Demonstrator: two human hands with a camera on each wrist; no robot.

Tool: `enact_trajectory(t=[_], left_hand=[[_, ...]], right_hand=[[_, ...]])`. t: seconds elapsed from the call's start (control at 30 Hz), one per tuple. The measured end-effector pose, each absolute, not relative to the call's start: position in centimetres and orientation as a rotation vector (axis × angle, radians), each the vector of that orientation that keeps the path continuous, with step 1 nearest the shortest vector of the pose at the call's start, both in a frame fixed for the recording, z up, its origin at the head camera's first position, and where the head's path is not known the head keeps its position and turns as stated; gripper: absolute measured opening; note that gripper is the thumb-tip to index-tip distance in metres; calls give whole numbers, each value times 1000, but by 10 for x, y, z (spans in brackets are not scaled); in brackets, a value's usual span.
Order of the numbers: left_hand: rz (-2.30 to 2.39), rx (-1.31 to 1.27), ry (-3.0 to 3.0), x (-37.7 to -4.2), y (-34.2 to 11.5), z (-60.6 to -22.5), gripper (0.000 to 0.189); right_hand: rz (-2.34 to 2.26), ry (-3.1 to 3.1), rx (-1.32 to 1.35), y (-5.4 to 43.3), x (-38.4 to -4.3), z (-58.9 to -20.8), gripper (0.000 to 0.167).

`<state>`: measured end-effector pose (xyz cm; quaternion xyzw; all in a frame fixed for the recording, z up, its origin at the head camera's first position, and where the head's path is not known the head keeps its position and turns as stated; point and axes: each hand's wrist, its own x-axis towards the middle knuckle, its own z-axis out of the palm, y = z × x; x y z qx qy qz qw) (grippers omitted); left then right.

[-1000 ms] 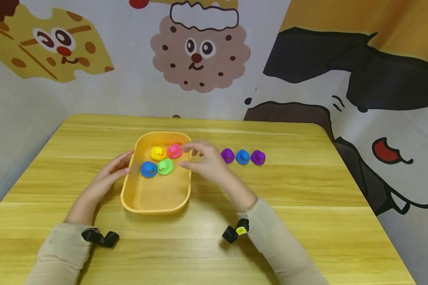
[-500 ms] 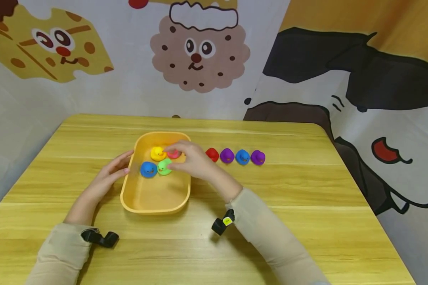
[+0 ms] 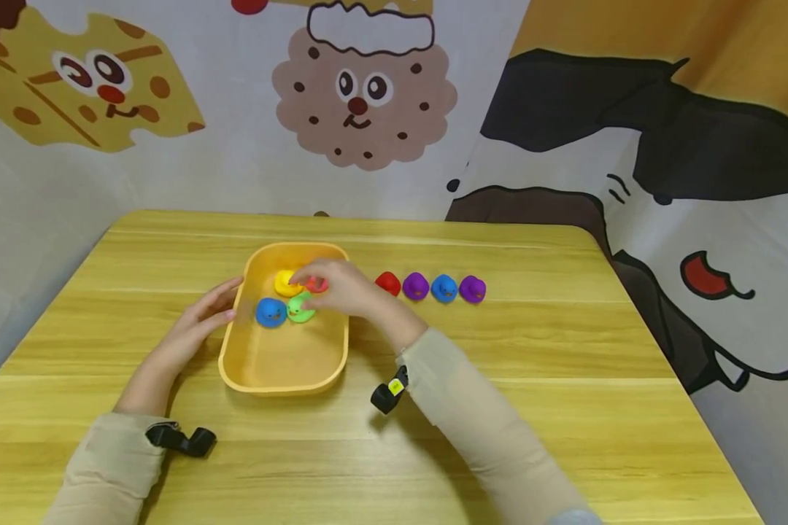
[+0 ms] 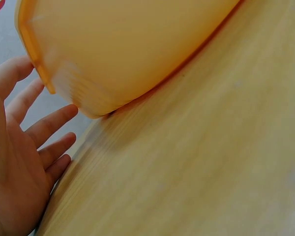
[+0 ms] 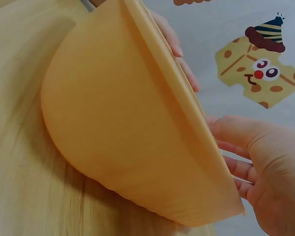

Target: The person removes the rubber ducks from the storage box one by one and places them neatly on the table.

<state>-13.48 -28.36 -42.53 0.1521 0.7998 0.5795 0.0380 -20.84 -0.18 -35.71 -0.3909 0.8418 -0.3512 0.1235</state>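
Observation:
A yellow-orange plastic tub (image 3: 289,364) holds a yellow rubber duck (image 3: 285,283), a pink duck (image 3: 317,285), a blue duck (image 3: 271,312) and a green duck (image 3: 298,310). My right hand (image 3: 341,290) reaches over its right rim, thumb and fingers spread apart. Its fingertips are close by the yellow duck and the thumb overlaps the green one; the pink duck is partly covered. The right wrist view shows this hand (image 5: 280,172) behind the tub's wall (image 5: 118,108). With extended fingers, my left hand (image 3: 193,324) touches the tub's left side (image 4: 128,49).
On the wooden table (image 3: 532,423), right of the tub, stands a row of ducks: a red one (image 3: 388,283), a purple one (image 3: 416,286), a blue one (image 3: 443,289) and another purple one (image 3: 473,289). A cartoon-printed cloth (image 3: 236,182) hangs behind the table.
My right hand has moved left, from the tub's right rim to over the ducks inside, uncovering the red duck on the table. My left hand has stayed at the tub's side.

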Motion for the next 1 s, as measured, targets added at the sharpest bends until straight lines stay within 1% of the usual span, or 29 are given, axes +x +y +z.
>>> enact_trajectory(t=[0.53, 1.0], left_hand=[[1773, 483, 2459, -135, -285, -425, 54], [1779, 493, 2468, -135, -284, -425, 53]], right_hand=[[-625, 2693, -1073, -16, -210, -371, 39], [-520, 2763, -1028, -20, -205, -375, 36]])
